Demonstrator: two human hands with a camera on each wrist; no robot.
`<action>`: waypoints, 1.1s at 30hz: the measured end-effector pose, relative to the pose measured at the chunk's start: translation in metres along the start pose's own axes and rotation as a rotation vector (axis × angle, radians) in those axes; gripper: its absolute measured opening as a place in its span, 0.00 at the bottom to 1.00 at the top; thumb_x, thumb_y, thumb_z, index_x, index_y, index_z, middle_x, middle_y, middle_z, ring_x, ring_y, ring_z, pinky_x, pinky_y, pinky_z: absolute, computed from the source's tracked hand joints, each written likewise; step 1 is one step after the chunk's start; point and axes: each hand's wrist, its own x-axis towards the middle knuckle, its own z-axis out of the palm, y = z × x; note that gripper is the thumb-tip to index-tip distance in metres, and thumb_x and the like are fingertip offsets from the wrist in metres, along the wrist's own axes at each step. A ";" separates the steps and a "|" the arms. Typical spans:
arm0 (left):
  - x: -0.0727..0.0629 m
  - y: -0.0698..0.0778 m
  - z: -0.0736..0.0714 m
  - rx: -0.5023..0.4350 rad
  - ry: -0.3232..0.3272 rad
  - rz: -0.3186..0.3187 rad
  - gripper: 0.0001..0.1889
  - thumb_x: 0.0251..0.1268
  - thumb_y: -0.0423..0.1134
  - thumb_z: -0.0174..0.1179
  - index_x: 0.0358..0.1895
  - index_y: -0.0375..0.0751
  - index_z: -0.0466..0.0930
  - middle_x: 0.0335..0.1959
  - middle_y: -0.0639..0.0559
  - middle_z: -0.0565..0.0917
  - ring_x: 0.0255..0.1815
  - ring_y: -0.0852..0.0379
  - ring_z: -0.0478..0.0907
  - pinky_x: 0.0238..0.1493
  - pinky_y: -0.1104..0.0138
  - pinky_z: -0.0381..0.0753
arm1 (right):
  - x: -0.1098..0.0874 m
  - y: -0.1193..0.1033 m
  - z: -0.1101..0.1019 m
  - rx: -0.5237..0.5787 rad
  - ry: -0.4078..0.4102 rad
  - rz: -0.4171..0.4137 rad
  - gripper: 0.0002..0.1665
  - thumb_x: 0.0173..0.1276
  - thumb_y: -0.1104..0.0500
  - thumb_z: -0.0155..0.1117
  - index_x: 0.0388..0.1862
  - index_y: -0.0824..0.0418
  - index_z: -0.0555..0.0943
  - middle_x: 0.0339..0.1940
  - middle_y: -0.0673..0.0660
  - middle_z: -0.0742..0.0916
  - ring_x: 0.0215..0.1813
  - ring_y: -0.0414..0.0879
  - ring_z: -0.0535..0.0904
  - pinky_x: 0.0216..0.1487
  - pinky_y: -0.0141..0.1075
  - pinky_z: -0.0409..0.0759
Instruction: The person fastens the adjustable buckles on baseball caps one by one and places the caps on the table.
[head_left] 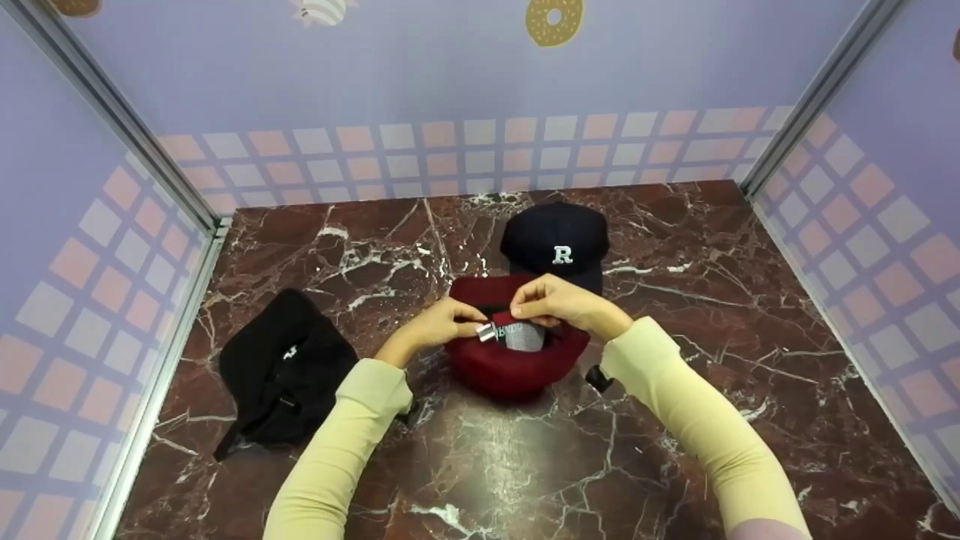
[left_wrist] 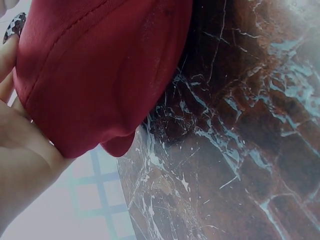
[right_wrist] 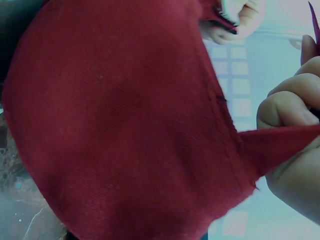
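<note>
The red cap is held just nearside of the navy cap, buckle pinched by the left grip, strap by the right grip, both in hand but judged not yet joined, the black cap, left of the navy cap, untouched.

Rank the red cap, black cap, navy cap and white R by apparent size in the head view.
1. red cap and black cap: too alike to rank
2. navy cap
3. white R
</note>
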 end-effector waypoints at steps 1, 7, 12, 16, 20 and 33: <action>0.000 0.000 0.000 -0.004 -0.006 0.001 0.12 0.56 0.33 0.55 0.40 0.29 0.80 0.37 0.37 0.82 0.30 0.66 0.71 0.34 0.75 0.69 | 0.001 0.001 0.000 -0.016 0.000 0.013 0.05 0.57 0.63 0.60 0.23 0.57 0.79 0.09 0.46 0.71 0.12 0.36 0.61 0.14 0.27 0.56; 0.001 0.002 -0.001 -0.010 -0.046 -0.019 0.11 0.55 0.31 0.55 0.39 0.29 0.80 0.34 0.40 0.82 0.27 0.67 0.69 0.29 0.76 0.67 | 0.008 0.009 0.002 -0.101 0.011 0.051 0.04 0.57 0.63 0.60 0.23 0.59 0.78 0.09 0.46 0.71 0.12 0.36 0.61 0.13 0.26 0.55; 0.002 0.003 -0.002 0.010 -0.086 -0.010 0.10 0.55 0.31 0.55 0.38 0.29 0.80 0.32 0.41 0.81 0.24 0.66 0.66 0.27 0.76 0.64 | 0.010 0.017 0.002 -0.165 0.031 0.023 0.04 0.56 0.63 0.61 0.24 0.62 0.78 0.10 0.45 0.72 0.13 0.35 0.62 0.14 0.26 0.57; 0.003 0.004 -0.002 0.015 -0.100 -0.015 0.10 0.55 0.31 0.55 0.38 0.29 0.80 0.32 0.41 0.81 0.24 0.66 0.65 0.27 0.76 0.63 | 0.011 0.021 0.002 -0.183 0.037 0.012 0.03 0.55 0.64 0.61 0.23 0.62 0.78 0.11 0.44 0.73 0.14 0.35 0.63 0.16 0.27 0.60; 0.002 0.007 -0.001 0.034 -0.097 -0.010 0.10 0.55 0.30 0.55 0.38 0.28 0.80 0.33 0.37 0.80 0.25 0.66 0.64 0.28 0.75 0.63 | 0.012 0.023 0.002 -0.158 0.028 0.024 0.04 0.55 0.64 0.61 0.24 0.64 0.78 0.12 0.44 0.73 0.14 0.36 0.63 0.17 0.27 0.62; -0.006 0.027 -0.003 0.040 -0.114 0.012 0.11 0.56 0.29 0.53 0.39 0.25 0.79 0.34 0.36 0.80 0.25 0.65 0.65 0.28 0.76 0.64 | 0.014 0.027 0.005 -0.150 -0.037 0.108 0.11 0.60 0.65 0.56 0.33 0.75 0.77 0.11 0.46 0.73 0.14 0.35 0.64 0.16 0.26 0.60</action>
